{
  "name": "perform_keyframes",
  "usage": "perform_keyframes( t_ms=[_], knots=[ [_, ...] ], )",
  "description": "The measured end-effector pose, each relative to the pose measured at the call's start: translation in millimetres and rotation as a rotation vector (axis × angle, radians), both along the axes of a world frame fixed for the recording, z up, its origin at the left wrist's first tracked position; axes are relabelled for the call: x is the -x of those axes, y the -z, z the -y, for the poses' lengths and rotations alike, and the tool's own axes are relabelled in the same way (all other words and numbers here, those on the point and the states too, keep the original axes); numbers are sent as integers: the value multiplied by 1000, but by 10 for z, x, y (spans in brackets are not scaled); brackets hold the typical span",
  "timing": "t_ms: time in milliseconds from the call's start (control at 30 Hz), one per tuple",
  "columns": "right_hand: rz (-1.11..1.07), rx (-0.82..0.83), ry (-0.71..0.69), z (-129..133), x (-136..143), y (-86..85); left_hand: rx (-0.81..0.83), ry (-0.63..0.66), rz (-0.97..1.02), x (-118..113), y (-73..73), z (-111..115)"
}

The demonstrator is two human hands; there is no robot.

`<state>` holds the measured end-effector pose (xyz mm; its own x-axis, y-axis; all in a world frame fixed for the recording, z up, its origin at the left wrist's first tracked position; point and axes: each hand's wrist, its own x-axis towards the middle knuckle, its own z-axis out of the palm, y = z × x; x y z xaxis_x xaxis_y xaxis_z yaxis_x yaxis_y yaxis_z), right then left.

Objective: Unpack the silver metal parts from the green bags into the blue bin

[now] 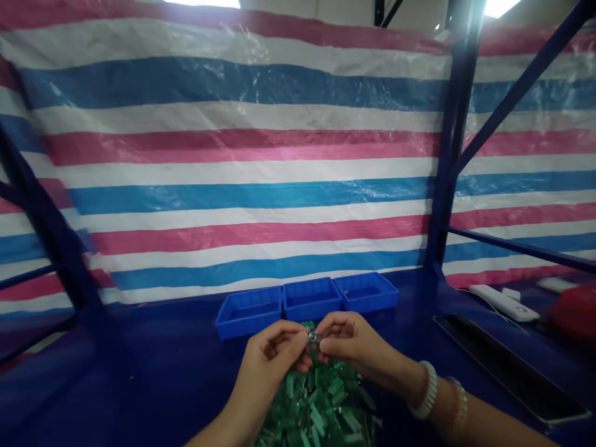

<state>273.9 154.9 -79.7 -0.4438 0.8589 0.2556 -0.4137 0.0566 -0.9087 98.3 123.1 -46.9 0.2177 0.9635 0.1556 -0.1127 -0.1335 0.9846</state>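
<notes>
Both hands meet above a pile of green, glassy-looking pieces (321, 403). My left hand (272, 357) is closed, thumb and forefinger pinching a small round metal part (312, 337) that looks like a nut or ring. From the other side my right hand (351, 341) is also pinched at the same part, its fingertips right beside it. Exactly what kind of part it is cannot be made out at this size. The lower fingers of both hands curl beneath it, partly hidden.
Three blue bins (310, 315) stand in a row behind the hands on a dark blue tabletop (177, 372). To the right lie a dark flat tablet-like panel (505, 366), a white power strip (504, 303) and a red object (577, 313). Blue posts (447, 155) frame a striped sheet (261, 198).
</notes>
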Motion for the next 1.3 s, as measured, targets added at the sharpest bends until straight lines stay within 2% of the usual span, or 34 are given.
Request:
perform_keyframes(
  t_ms=[100, 200, 367, 467, 533, 667, 800, 933, 1000, 1100, 1300],
  knots=[
    [66, -62, 128, 29, 16, -2, 97, 16, 20, -1, -2, 2],
    [121, -121, 201, 58, 17, -7, 195, 33, 35, 4, 2, -4],
    [64, -186, 199, 95, 22, -38, 285, 120, 142, 27, 19, -14],
    [46, -159, 187, 103, 28, -51, 315, 165, 212, 36, 35, -28],
    [42, -98, 182, 107, 36, -51, 264, 205, 228, 34, 44, -38],
    [20, 38, 101, 144, 53, -51, 45, 247, 220, 24, 64, -49],
    [-1, 88, -4, 216, 60, -80, -173, 169, 97, 33, 91, -30],
    [61, 116, -81, 248, 67, -90, -445, 15, -127, 38, 109, 18],
    [69, 95, -49, 233, 70, -75, -535, -36, -185, 30, 113, 38],
    [98, -4, 105, 197, 66, -44, -569, -90, -189, 18, 111, 50],
    [194, -372, 373, 226, 48, -46, -327, -135, -220, 10, 93, 43]
  ],
)
